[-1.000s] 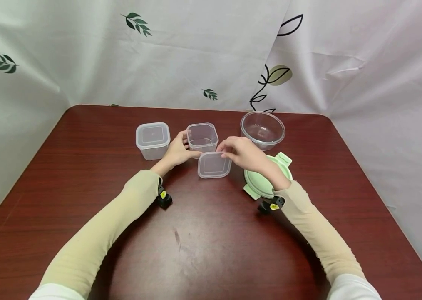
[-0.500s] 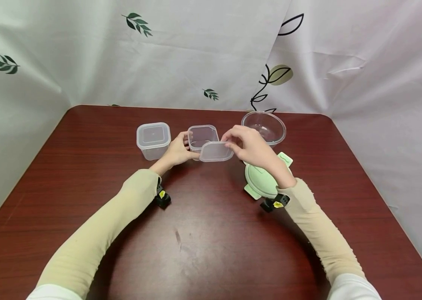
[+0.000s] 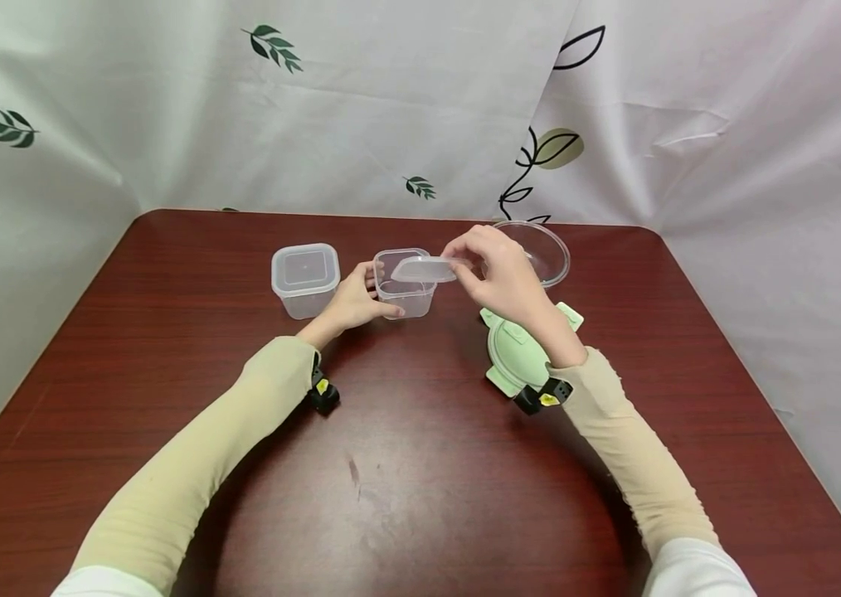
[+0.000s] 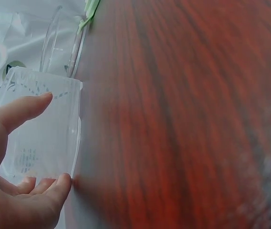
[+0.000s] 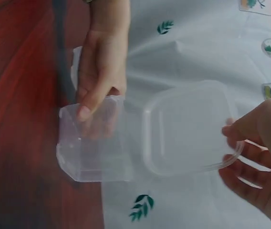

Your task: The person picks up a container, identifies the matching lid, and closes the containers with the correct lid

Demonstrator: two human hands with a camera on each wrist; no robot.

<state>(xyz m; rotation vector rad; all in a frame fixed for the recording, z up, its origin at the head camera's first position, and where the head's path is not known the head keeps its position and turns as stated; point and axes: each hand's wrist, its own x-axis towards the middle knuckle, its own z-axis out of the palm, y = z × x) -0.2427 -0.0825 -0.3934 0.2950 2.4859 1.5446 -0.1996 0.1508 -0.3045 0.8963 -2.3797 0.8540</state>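
Blocked bits first: in the head view the right hand [image 3: 498,269] covers a good part of the glass bowl [image 3: 553,259], and the right forearm hides one side of the green lid [image 3: 517,355]. In the left wrist view the left hand [image 4: 18,162] is cropped at the frame edge. Marks on the tub's base there are too faint for us to read.

We have the tub [image 3: 415,306] clear, squarish, uncovered and upright on the table [image 3: 391,464]; left thumb and fingers grip its side. The right hand pinches one edge of the clear lid [image 3: 423,269], frosty with rounded corners, tilted above the tub and apart from it. A lidded tub [image 3: 306,272] sits left of the left hand.

Table is glossy red-brown wood grain with a few scuffs; behind it hangs a creased white sheet [image 3: 361,108] with leaf prints.
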